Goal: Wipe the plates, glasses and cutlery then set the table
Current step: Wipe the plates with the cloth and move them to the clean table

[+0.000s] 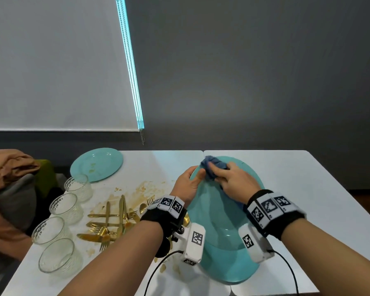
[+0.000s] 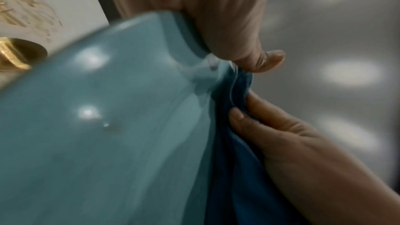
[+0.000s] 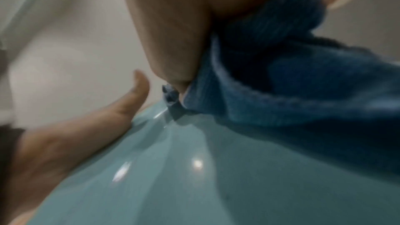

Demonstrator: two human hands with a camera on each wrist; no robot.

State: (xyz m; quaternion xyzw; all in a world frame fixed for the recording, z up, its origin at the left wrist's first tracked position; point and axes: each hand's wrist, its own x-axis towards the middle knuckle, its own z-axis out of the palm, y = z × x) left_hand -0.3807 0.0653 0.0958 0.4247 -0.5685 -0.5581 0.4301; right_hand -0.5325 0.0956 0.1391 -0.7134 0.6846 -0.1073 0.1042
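Right hand (image 1: 233,180) clamped on bunched blue cloth (image 1: 212,166), pressing it onto teal plate (image 1: 222,221) near 12 o'clock rim. Left hand (image 1: 188,183) grips same plate's rim at 10 o'clock, thumb on top. Plate tilted above white tabletop (image 1: 308,189). At 9 o'clock: stained gold cutlery (image 1: 111,223), four glasses (image 1: 60,218); second dirty plate (image 1: 96,164) at 11 o'clock.

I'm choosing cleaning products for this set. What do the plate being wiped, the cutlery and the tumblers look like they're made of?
Plate being wiped: probably glazed ceramic, possibly melamine; its teal surface is glossy with sharp light spots.
Cutlery: metal with a polished gold-tone finish; it reflects brightly under brownish smears.
Tumblers: clear glass by the look, with a moulded diamond texture on the walls.
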